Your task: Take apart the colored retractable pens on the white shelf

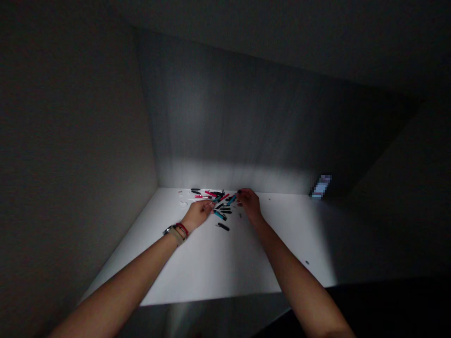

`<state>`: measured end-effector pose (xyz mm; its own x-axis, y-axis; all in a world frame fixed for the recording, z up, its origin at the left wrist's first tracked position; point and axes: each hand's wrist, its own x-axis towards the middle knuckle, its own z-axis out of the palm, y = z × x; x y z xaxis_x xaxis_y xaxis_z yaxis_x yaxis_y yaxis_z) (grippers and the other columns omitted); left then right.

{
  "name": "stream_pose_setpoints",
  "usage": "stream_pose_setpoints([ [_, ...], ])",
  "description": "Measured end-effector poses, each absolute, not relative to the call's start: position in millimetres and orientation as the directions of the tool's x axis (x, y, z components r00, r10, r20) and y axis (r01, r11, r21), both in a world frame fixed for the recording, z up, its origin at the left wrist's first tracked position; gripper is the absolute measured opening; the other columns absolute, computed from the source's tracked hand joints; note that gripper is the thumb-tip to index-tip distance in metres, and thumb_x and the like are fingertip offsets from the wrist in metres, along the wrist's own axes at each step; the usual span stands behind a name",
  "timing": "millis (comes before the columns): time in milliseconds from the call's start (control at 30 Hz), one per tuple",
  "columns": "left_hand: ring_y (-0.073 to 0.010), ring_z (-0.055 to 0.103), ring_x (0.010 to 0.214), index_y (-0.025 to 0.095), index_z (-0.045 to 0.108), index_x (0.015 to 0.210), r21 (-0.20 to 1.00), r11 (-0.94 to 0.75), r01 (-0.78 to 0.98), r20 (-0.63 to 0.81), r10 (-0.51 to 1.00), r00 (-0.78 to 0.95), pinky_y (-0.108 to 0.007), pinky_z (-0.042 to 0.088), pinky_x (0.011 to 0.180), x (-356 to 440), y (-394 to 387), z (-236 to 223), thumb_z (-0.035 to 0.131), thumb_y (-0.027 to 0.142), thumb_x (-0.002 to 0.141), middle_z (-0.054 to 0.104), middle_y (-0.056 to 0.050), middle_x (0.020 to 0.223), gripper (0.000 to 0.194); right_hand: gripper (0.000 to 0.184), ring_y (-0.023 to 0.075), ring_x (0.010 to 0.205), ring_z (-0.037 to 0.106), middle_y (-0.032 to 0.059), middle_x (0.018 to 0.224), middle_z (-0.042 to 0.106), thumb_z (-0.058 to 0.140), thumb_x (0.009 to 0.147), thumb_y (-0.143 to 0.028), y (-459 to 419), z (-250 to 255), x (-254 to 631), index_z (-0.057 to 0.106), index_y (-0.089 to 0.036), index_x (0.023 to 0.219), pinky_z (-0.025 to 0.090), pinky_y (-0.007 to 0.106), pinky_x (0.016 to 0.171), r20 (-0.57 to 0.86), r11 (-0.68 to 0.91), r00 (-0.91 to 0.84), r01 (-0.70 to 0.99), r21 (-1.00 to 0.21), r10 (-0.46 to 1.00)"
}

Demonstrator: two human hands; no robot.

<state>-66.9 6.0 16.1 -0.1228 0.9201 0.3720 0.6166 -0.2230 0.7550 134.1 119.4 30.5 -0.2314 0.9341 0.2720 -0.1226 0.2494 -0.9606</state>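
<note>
On the far side of the white counter (pixel 190 277), close to the back wall (pixel 211 117), a heap of black, red and blue pen-like pieces (pixel 220 206) lies between the two hands. If the heap is the centre of the clock, the left hand (pixel 199 212) is at eight o'clock with its fingers curled together, and the right hand (pixel 251 203) is at three o'clock with its fingers bent. Whether either one grips a piece, I cannot tell — the fingertips are too small and dim.

The pieces lie crossed over each other, so pulling one could push its neighbours away, and a round one may roll. The black piece (pixel 222 226) at six o'clock is apart and could be knocked by the left wrist, where the red bracelets (pixel 182 229) might also catch something. A small dark bit (pixel 307 262) at four o'clock could be swept by the right forearm (pixel 285 260). In this weak light — with deep shade beyond — black parts could easily be confused.
</note>
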Motion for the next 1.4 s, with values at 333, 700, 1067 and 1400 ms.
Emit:
stream_pose_setpoints([
  [333,-0.0116,0.047,0.055,0.013,0.072,0.084,0.735,-0.265,0.624,0.377,0.925,-0.051,-0.022,0.034,0.056,-67,9,13,0.045,0.041,0.093,0.067,-0.002,0.068,0.04,0.005,0.0078,0.053,0.064,0.0,0.066,0.069,0.069,0.081,-0.013,124,31,133,0.065,-0.014,0.083,0.055,0.013,0.051,-0.147,-0.404,-0.467,-0.516,-0.756,0.872],
  [700,-0.0122,0.049,0.054,0.016,0.073,0.093,0.73,-0.263,0.63,0.357,0.934,-0.024,-0.022,0.033,0.053,-71,12,3,0.046,0.041,0.093,0.072,-0.003,0.073,0.037,0.01,0.0084,0.058,0.068,0.0019,0.069,0.07,0.058,0.088,-0.006,124,40,136,0.063,-0.013,0.084,0.058,0.012,0.055,-0.22,-0.506,-0.5,-0.561,-0.655,0.838],
  [1067,-0.0117,0.049,0.053,0.015,0.073,0.09,0.727,-0.251,0.639,0.354,0.935,-0.035,-0.022,0.032,0.051,-67,9,10,0.046,0.04,0.093,0.069,-0.002,0.067,0.037,0.011,0.0079,0.059,0.069,0.0016,0.069,0.071,0.057,0.089,-0.006,123,39,135,0.062,-0.014,0.084,0.058,0.01,0.056,-0.192,-0.485,-0.497,-0.571,-0.663,0.846],
  [1400,-0.0105,0.045,0.051,0.015,0.072,0.082,0.724,-0.261,0.639,0.358,0.933,-0.025,-0.021,0.031,0.051,-66,7,12,0.045,0.041,0.093,0.068,-0.002,0.066,0.04,0.007,0.008,0.06,0.068,0.002,0.069,0.07,0.058,0.088,-0.007,120,44,136,0.061,-0.013,0.087,0.057,0.012,0.057,-0.235,-0.513,-0.493,-0.563,-0.647,0.838],
])
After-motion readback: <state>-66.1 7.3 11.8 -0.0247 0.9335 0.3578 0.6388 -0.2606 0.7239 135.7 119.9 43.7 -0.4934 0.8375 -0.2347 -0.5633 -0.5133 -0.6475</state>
